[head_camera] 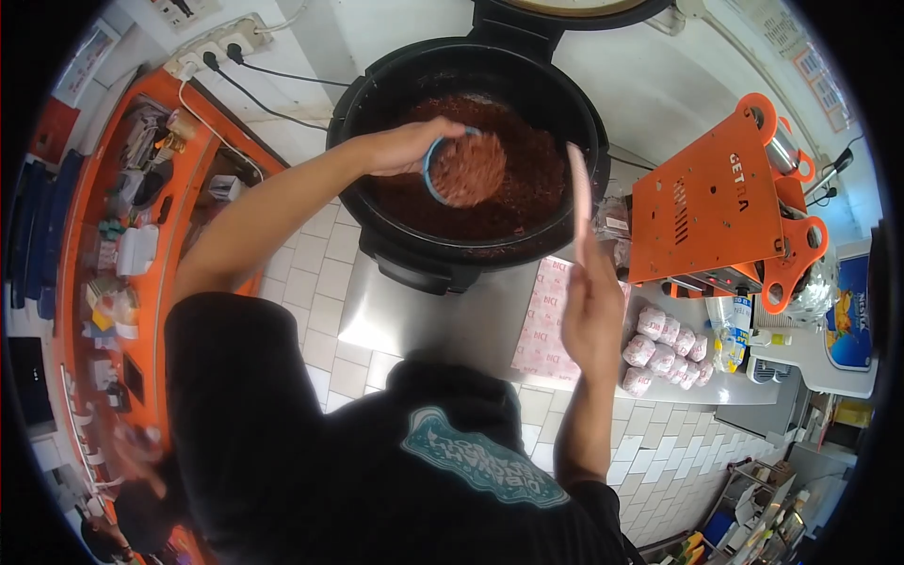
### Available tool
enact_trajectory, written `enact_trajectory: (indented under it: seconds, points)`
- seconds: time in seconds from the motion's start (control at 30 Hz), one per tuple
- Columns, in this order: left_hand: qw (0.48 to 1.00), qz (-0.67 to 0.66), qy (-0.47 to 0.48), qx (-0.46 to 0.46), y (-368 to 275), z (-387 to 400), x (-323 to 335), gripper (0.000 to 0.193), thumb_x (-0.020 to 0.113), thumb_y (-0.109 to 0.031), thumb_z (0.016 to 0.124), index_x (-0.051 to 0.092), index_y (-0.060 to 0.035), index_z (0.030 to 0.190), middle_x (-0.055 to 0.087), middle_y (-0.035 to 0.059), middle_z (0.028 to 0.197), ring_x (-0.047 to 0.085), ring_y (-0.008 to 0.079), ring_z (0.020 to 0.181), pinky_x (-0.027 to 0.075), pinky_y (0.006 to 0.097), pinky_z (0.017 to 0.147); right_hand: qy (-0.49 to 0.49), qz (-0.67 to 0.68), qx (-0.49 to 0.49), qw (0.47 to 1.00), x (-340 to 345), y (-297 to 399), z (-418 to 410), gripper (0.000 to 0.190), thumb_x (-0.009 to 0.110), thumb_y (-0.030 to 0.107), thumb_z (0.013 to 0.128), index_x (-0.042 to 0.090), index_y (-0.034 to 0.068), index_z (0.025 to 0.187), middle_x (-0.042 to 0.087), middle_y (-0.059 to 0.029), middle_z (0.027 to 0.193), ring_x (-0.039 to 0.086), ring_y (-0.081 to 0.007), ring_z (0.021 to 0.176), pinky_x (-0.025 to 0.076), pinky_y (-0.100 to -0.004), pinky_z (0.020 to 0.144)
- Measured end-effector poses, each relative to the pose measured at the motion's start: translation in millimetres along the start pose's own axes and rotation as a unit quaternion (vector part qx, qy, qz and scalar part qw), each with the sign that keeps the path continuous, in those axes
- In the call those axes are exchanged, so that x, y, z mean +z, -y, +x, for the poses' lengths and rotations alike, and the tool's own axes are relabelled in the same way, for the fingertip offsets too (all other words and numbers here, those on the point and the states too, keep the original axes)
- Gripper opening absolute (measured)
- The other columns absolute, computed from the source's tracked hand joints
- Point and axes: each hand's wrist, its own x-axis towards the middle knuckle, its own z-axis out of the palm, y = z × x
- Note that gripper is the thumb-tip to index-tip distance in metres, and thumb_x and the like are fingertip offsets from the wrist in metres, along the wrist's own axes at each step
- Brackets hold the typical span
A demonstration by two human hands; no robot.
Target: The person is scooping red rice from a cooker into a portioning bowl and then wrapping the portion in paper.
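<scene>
My left hand (406, 146) grips a blue-rimmed bowl (432, 182) filled with reddish-brown rice (470, 169), over a large black rice cooker (424, 247). More dark red rice (526, 187) lies inside the cooker. In my right hand (590, 304) is a pink, flat paddle-like utensil (580, 187), held upright along the cooker's right rim. Printed wrapping paper (540, 328) lies on the metal counter, left of my right hand and partly behind it. The rice and bowl are slightly blurred.
Several paper-wrapped bundles (664, 349) sit on the steel counter (452, 318) at the right. Behind them stands an orange machine (706, 205). The cooker's raised lid (586, 14) is at the top. Orange shelving (169, 233) with mixed items stands left; another person (145, 501) is lower left.
</scene>
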Motion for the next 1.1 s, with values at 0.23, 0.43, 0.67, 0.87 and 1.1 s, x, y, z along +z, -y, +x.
enact_trajectory:
  seconds: [0.23, 0.43, 0.67, 0.87, 1.1]
  points:
    - [0.979, -0.094, -0.118, 0.139, -20, -7, 23, 0.063, 0.044, -0.056, 0.099, 0.047, 0.0005, 0.127, 0.057, 0.0144, 0.115, 0.062, 0.0203, 0.095, 0.058, 0.037, 0.07, 0.075, -0.002, -0.016, 0.997, 79, 31, 58, 0.042, 0.053, 0.008, 0.093, 0.052, -0.003, 0.133, 0.062, -0.0256, 0.087, 0.063, -0.0441, 0.077, 0.05, -0.0504, 0.07]
    - [0.985, -0.054, -0.136, 0.091, -10, -25, 8, 0.069, 0.044, -0.058, 0.098, 0.045, 0.0044, 0.128, 0.056, 0.0175, 0.114, 0.061, 0.0236, 0.099, 0.061, 0.0381, 0.071, 0.154, 0.074, -0.068, 0.983, 66, 28, 70, 0.035, 0.053, 0.006, 0.092, 0.058, -0.003, 0.126, 0.064, -0.0284, 0.085, 0.066, -0.0434, 0.08, 0.051, -0.0477, 0.07]
    - [0.975, -0.15, -0.146, 0.073, -27, -18, 6, 0.069, 0.052, -0.054, 0.097, 0.044, 0.0059, 0.13, 0.055, 0.0195, 0.122, 0.058, 0.0275, 0.116, 0.059, 0.0451, 0.084, 0.139, 0.005, -0.061, 0.988, 61, 33, 85, 0.031, 0.051, 0.011, 0.098, 0.06, 0.003, 0.127, 0.066, -0.0258, 0.092, 0.07, -0.0359, 0.089, 0.051, -0.0396, 0.076]
    - [0.945, -0.118, -0.188, 0.239, -10, -19, 8, 0.063, 0.077, -0.021, 0.083, 0.045, 0.0014, 0.132, 0.051, 0.0164, 0.129, 0.057, 0.0246, 0.115, 0.052, 0.0393, 0.093, 0.081, 0.084, 0.05, 0.992, 49, 60, 62, 0.031, 0.05, 0.008, 0.095, 0.059, -0.003, 0.123, 0.062, -0.0295, 0.078, 0.063, -0.0465, 0.076, 0.049, -0.0489, 0.068]
    - [0.872, 0.146, -0.269, 0.381, 2, -25, 21, 0.077, 0.087, -0.014, 0.07, 0.041, -0.0016, 0.131, 0.057, 0.0111, 0.118, 0.053, 0.0213, 0.117, 0.043, 0.035, 0.101, 0.028, 0.086, 0.008, 0.996, 80, 60, 66, 0.031, 0.049, 0.014, 0.098, 0.059, -0.002, 0.123, 0.065, -0.0262, 0.074, 0.066, -0.0415, 0.067, 0.05, -0.047, 0.067]
